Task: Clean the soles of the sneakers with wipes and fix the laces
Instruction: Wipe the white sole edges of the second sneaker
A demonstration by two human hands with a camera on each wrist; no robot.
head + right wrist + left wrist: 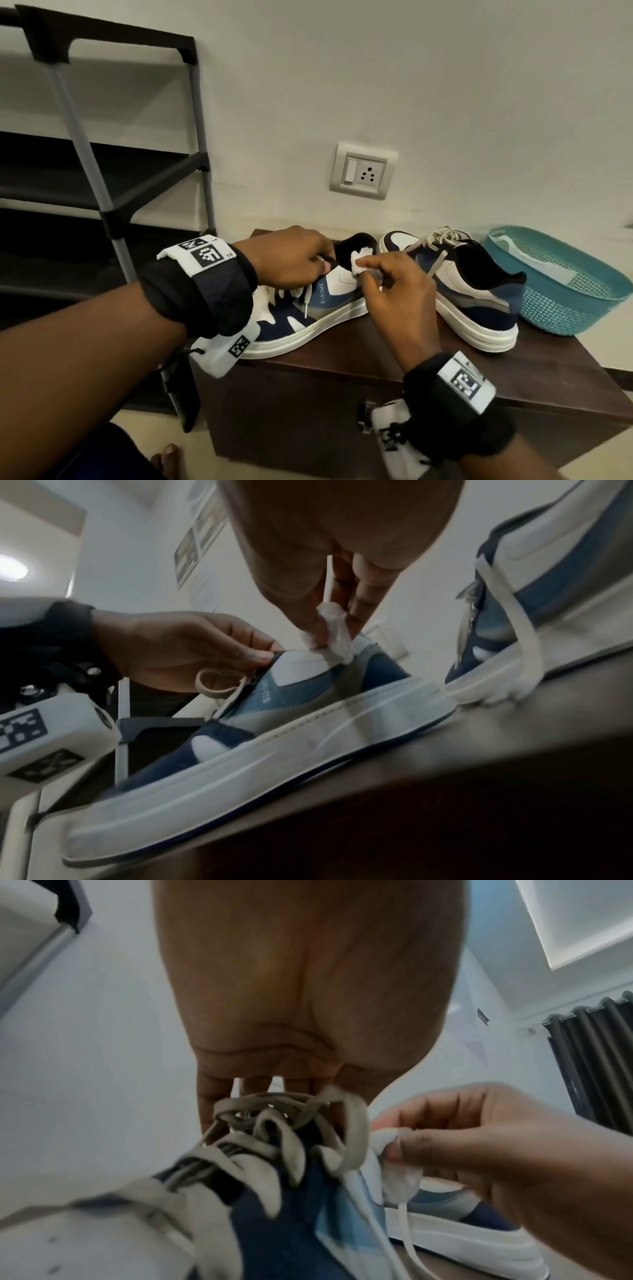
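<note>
Navy, light-blue and white, the two low-top canvas-and-leatherette sneakers stand upright on our dark brown wooden cabinet top (534, 373), soles down, well clear of each other at the toes and close at the heels. We work on the nearer sneaker (308, 318), the one lettered SPORTS on its side. Our left hand (291, 260) curls over its throat, thumb and forefinger pinching the edge of the upper at the top eyelets, with the beige flat laces (291, 1123) bunched loosely under the fingers. Our right hand (394, 291) pinches a small crumpled white wipe (359, 262) between thumb and forefinger and holds it against the white side panel near the collar; the other fingers are loosely curled. One lace end hangs down the side of the shoe.

Behind the right hand stands the second sneaker (479, 294), its laces loose, one trailing over its side. Just beside its heel sits a teal perforated plastic basket (565, 301). On the cream wall above we see a white switch-and-socket plate (363, 171), and to the left a black-and-grey metal shoe rack (102, 171).
</note>
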